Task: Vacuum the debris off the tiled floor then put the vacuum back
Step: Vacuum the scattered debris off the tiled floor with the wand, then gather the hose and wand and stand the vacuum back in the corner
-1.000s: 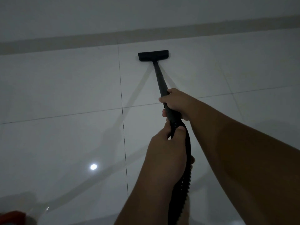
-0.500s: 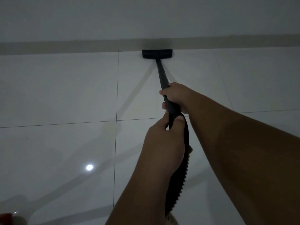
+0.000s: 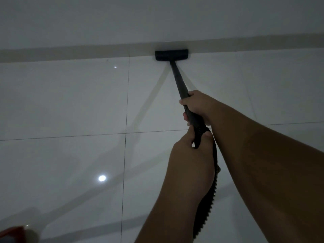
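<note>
Vacuuming in progress, by my judgement: floor head [image 3: 171, 54] sat on the tiled floor [image 3: 70, 102] against the skirting [image 3: 70, 53]. No debris was discernible in the dim light, and the vacuum was not yet put back. My right hand [image 3: 198, 106] gripped the wand [image 3: 177, 78] and my left hand [image 3: 191, 155] clasped its handle end. One second earlier the head had been short of the wall.

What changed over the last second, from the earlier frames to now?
The black flat vacuum floor head slid forward across the glossy white tiles until it meets the beige skirting strip. Nothing was grasped or released: the right hand and left hand keep gripping the black wand.
</note>
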